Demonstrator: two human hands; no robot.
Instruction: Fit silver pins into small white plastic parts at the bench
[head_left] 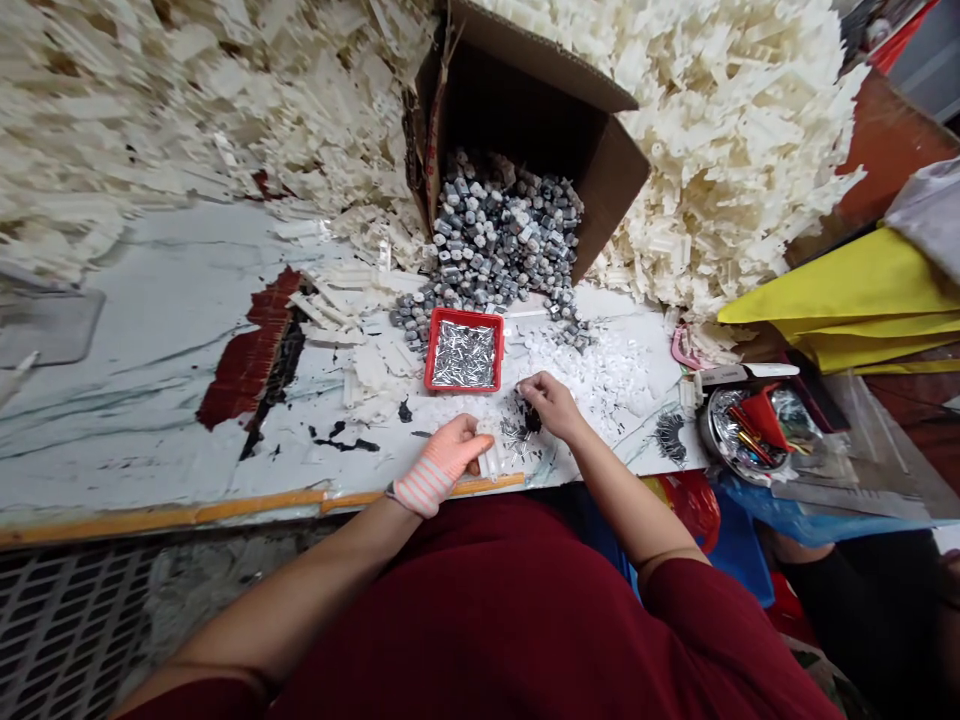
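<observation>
As you work at the near edge of the marble-patterned worktop [127, 440], your left hand [454, 455] curls around a white plastic strip [489, 450], while your right hand [547, 405] pinches narrowly just above a small scatter of metal pins [516, 440]; you cannot tell whether it holds any. Just beyond them, a red tray [427, 350] lined with foil holds a layer of silver pins, and loose white plastic rings [592, 375] spread to its right. At upper centre, a tipped cardboard box [525, 100] spills a large heap of grey metal parts [487, 240], with cream plastic pieces [712, 170] mounded on both sides. Far more lies in these heaps than in the tray or between your hands.
</observation>
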